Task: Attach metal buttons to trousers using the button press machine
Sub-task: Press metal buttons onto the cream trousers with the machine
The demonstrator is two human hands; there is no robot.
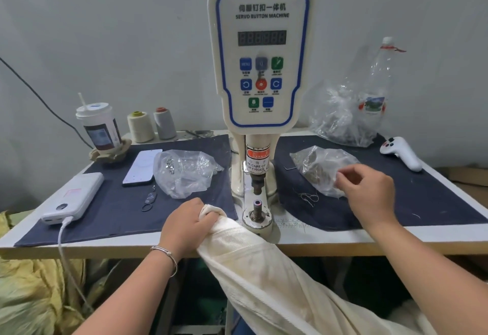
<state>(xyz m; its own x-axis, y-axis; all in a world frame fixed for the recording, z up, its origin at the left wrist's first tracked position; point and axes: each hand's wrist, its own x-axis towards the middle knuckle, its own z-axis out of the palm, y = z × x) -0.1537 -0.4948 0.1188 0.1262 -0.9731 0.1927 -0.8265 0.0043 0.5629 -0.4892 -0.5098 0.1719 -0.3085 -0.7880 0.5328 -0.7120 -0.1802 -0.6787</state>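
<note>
Cream trousers (264, 268) gripped by left hand (188, 225) beside button press machine (260, 70), right hand (365, 189) — fingers pinching plastic bag (317, 165)

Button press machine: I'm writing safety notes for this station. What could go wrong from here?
1. The left hand grips the cream trousers right beside the lower die; fingers might be caught if the press fires.
2. The right hand reaches into the bag of parts; small pieces could spill onto the dark cloth.
3. The lidded cup could tip near the phone and power bank.
</note>
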